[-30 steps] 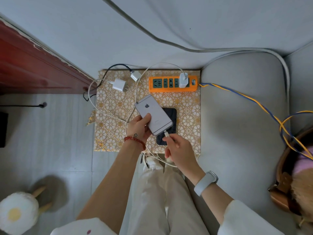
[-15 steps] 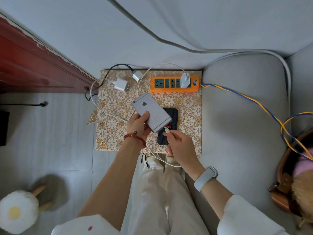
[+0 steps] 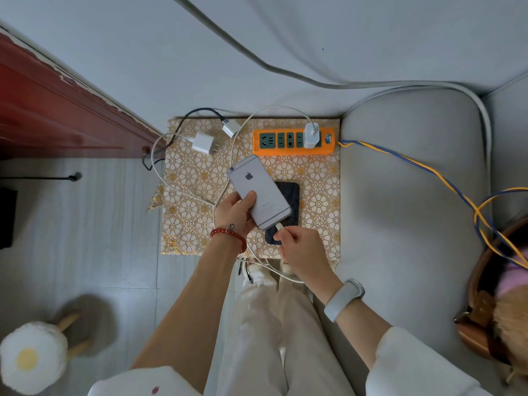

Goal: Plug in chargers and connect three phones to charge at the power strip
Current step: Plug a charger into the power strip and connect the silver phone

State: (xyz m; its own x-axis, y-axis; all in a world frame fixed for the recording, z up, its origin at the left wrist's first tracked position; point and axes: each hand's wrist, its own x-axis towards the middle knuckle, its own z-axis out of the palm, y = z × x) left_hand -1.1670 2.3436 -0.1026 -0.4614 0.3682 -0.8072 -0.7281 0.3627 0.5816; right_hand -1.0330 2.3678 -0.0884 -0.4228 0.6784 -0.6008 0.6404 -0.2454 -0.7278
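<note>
My left hand (image 3: 236, 213) grips a grey phone (image 3: 258, 190), back side up, above the patterned mat (image 3: 314, 201). My right hand (image 3: 297, 250) pinches the white cable plug (image 3: 279, 226) against the phone's bottom edge. That white cable runs up to a white charger (image 3: 311, 135) seated in the orange power strip (image 3: 293, 140). A black phone (image 3: 288, 207) lies on the mat, partly hidden under the grey one. Two loose white chargers (image 3: 204, 143) (image 3: 231, 127) lie left of the strip, unplugged, with their cables trailing off the mat.
A grey sofa cushion (image 3: 411, 195) borders the mat on the right, crossed by yellow and blue wires (image 3: 428, 170). A red wooden frame (image 3: 57, 115) stands at the left. A fluffy egg-shaped stool (image 3: 31, 357) sits bottom left, a brown bag (image 3: 491, 304) at the right edge.
My right hand has brought the cable plug up to the grey phone's bottom edge, where it now touches. The phone has shifted slightly in my left hand.
</note>
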